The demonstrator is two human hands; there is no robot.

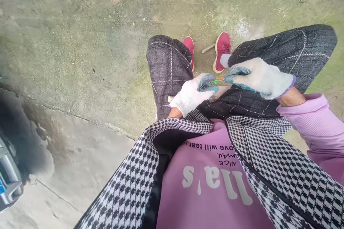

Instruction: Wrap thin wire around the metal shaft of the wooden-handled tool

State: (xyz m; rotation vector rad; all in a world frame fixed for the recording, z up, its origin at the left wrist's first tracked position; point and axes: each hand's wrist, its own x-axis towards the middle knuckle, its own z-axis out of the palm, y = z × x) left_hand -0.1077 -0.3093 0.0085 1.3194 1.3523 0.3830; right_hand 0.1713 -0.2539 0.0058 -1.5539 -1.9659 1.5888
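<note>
I sit with both hands in white work gloves with blue-grey fingertips, held over my lap. My left hand (pixel 194 93) is closed in a pinch around a small green thing (pixel 215 82) on a thin strand. My right hand (pixel 259 77) reaches in from the right, its fingertips pinched close to the same strand. A pale wooden stick (pixel 170 98) lies under my left hand across my knee. What the green thing is cannot be made out.
My knees in dark checked trousers (pixel 168 68) and red shoes (pixel 222 48) rest on cracked concrete ground (pixel 80 61). A small stick (pixel 208 48) lies between the shoes. A metal object (pixel 8 179) shows at the lower left edge.
</note>
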